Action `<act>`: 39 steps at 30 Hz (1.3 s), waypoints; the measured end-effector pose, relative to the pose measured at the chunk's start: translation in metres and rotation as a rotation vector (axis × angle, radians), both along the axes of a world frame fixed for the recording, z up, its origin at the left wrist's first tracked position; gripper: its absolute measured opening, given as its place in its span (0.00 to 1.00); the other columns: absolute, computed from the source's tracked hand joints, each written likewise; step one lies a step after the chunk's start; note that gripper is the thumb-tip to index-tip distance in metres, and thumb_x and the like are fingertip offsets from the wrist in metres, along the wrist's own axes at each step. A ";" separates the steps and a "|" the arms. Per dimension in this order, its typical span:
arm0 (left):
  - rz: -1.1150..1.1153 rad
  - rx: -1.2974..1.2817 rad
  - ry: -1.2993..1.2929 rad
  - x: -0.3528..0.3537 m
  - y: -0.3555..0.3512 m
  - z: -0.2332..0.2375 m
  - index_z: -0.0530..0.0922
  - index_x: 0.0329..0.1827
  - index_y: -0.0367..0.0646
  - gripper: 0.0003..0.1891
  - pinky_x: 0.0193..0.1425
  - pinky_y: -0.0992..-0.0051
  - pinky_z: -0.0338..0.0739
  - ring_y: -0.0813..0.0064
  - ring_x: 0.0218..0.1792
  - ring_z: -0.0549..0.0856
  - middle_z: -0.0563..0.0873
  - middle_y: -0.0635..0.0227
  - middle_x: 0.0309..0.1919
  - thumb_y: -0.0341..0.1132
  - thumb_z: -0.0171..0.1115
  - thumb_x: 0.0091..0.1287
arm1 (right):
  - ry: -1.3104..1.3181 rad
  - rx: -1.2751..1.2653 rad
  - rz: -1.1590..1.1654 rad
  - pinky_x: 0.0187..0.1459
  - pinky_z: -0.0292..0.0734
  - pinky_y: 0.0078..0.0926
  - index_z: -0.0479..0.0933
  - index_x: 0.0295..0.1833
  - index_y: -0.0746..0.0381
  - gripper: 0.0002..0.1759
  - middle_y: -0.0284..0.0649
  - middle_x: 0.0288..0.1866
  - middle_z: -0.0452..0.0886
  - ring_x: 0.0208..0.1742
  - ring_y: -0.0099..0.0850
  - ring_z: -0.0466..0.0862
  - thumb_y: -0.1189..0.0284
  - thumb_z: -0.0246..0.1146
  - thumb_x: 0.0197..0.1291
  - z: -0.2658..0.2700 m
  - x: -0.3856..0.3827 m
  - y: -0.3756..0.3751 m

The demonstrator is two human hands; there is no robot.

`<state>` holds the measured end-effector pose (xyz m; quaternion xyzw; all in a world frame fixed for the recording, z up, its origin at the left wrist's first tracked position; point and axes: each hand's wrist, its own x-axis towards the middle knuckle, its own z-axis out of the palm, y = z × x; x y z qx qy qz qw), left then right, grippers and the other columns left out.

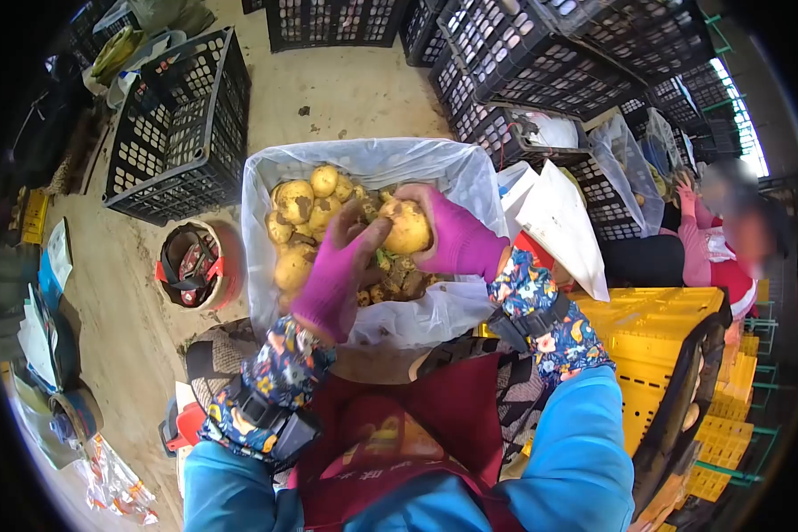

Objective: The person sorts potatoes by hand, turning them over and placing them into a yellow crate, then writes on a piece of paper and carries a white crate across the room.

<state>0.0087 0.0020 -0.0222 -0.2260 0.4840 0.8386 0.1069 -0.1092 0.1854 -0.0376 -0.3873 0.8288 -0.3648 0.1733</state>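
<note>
**Potato in our right hand, over the lined bin**

Nearest us, our dark red apron [399,408] lies on the near side of the bin [372,151], and our floral cuffs [279,381] reach in from there. Our right hand [457,232], in a purple glove, grips a dirt-smeared potato [406,227] above the heap in the bin. Our left hand [335,270], gloved alike, is released, its fingers spread beside that potato; we cannot tell whether they touch it. Below, larger yellow potatoes [294,202] fill the left part of the bin, and small, muddy ones [403,279] lie at its near right. Clear plastic lines the bin and folds over its rim.

Right of the bin, toward us, sits a yellow crate [647,346]; a white sack [563,222] stands just beside the bin's right side. Left of the bin is a round bucket [201,266] with a red and black bundle in it. Beyond that, at the bin's far left, we see a black crate [182,129]. Stacked crates [585,53] rise past its far right corner, and well right of the bin is another person [727,239] in pink sleeves.
</note>
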 end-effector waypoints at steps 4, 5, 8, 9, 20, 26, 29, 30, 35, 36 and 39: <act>-0.164 0.270 0.130 0.001 0.007 -0.004 0.72 0.65 0.44 0.27 0.42 0.76 0.79 0.73 0.46 0.83 0.82 0.64 0.53 0.56 0.52 0.74 | 0.037 -0.207 -0.136 0.54 0.78 0.29 0.70 0.66 0.62 0.34 0.45 0.55 0.82 0.53 0.36 0.84 0.73 0.66 0.50 0.040 0.039 0.003; -0.213 0.341 0.159 0.000 0.005 -0.001 0.73 0.63 0.44 0.27 0.38 0.78 0.79 0.74 0.42 0.84 0.84 0.64 0.49 0.58 0.51 0.74 | -0.094 -0.255 -0.237 0.52 0.78 0.26 0.71 0.65 0.63 0.30 0.44 0.54 0.83 0.51 0.33 0.84 0.71 0.64 0.53 0.040 0.042 0.012; -0.198 0.476 0.224 0.009 0.010 0.007 0.76 0.56 0.45 0.28 0.33 0.78 0.74 0.75 0.40 0.82 0.85 0.64 0.43 0.61 0.51 0.72 | -0.437 -0.549 -0.509 0.53 0.76 0.22 0.73 0.63 0.68 0.26 0.40 0.54 0.82 0.50 0.27 0.82 0.62 0.61 0.65 0.040 0.057 0.027; -0.164 0.514 0.218 0.009 0.012 0.005 0.76 0.57 0.45 0.28 0.33 0.79 0.74 0.75 0.40 0.82 0.85 0.64 0.44 0.61 0.50 0.72 | -0.360 -0.520 -0.596 0.54 0.76 0.23 0.72 0.64 0.69 0.29 0.40 0.55 0.81 0.51 0.27 0.81 0.61 0.62 0.65 0.039 0.060 0.026; -0.163 0.311 0.390 0.015 0.016 0.018 0.64 0.71 0.42 0.29 0.68 0.63 0.74 0.66 0.62 0.77 0.76 0.60 0.60 0.42 0.57 0.69 | -0.323 -0.571 -0.516 0.65 0.72 0.29 0.70 0.68 0.67 0.25 0.45 0.64 0.77 0.66 0.31 0.76 0.66 0.59 0.70 0.023 0.057 0.013; -0.123 -0.086 0.629 0.008 0.008 0.009 0.63 0.74 0.39 0.27 0.71 0.68 0.69 0.68 0.64 0.76 0.76 0.59 0.61 0.41 0.49 0.74 | -0.322 -0.498 -0.349 0.70 0.67 0.32 0.55 0.78 0.65 0.51 0.46 0.72 0.68 0.71 0.33 0.70 0.68 0.77 0.53 0.024 0.084 -0.007; -0.075 -0.280 0.704 0.003 0.009 0.007 0.65 0.73 0.35 0.27 0.72 0.69 0.66 0.67 0.65 0.74 0.75 0.57 0.64 0.44 0.43 0.78 | -0.180 -0.400 -0.301 0.70 0.67 0.30 0.57 0.77 0.66 0.49 0.46 0.72 0.69 0.71 0.32 0.70 0.68 0.76 0.54 0.017 0.079 -0.003; -0.072 -0.484 0.717 0.001 0.008 0.009 0.65 0.73 0.34 0.27 0.72 0.69 0.65 0.67 0.66 0.74 0.75 0.57 0.64 0.44 0.41 0.79 | -0.150 -0.432 -0.307 0.69 0.68 0.30 0.57 0.77 0.66 0.48 0.46 0.71 0.69 0.71 0.32 0.71 0.67 0.76 0.56 0.014 0.078 -0.002; -0.054 -0.340 0.604 0.002 0.011 0.011 0.65 0.73 0.32 0.29 0.74 0.68 0.63 0.65 0.68 0.72 0.74 0.55 0.66 0.45 0.43 0.77 | -0.428 -0.599 -0.327 0.66 0.73 0.29 0.59 0.77 0.65 0.41 0.47 0.72 0.69 0.69 0.35 0.74 0.61 0.69 0.65 0.025 0.083 0.002; -0.046 -0.486 0.699 0.005 0.008 0.014 0.65 0.73 0.32 0.29 0.74 0.68 0.63 0.65 0.68 0.72 0.73 0.55 0.66 0.44 0.45 0.76 | -0.649 -0.762 -0.321 0.65 0.74 0.30 0.58 0.77 0.64 0.40 0.47 0.72 0.69 0.68 0.35 0.75 0.59 0.67 0.67 0.025 0.080 0.002; -0.044 -0.231 0.665 0.009 0.013 0.030 0.65 0.72 0.32 0.29 0.74 0.68 0.63 0.66 0.67 0.73 0.73 0.55 0.66 0.39 0.52 0.72 | -1.117 -0.996 -0.276 0.64 0.77 0.31 0.58 0.77 0.63 0.39 0.47 0.72 0.68 0.67 0.35 0.76 0.54 0.62 0.71 0.027 0.077 0.004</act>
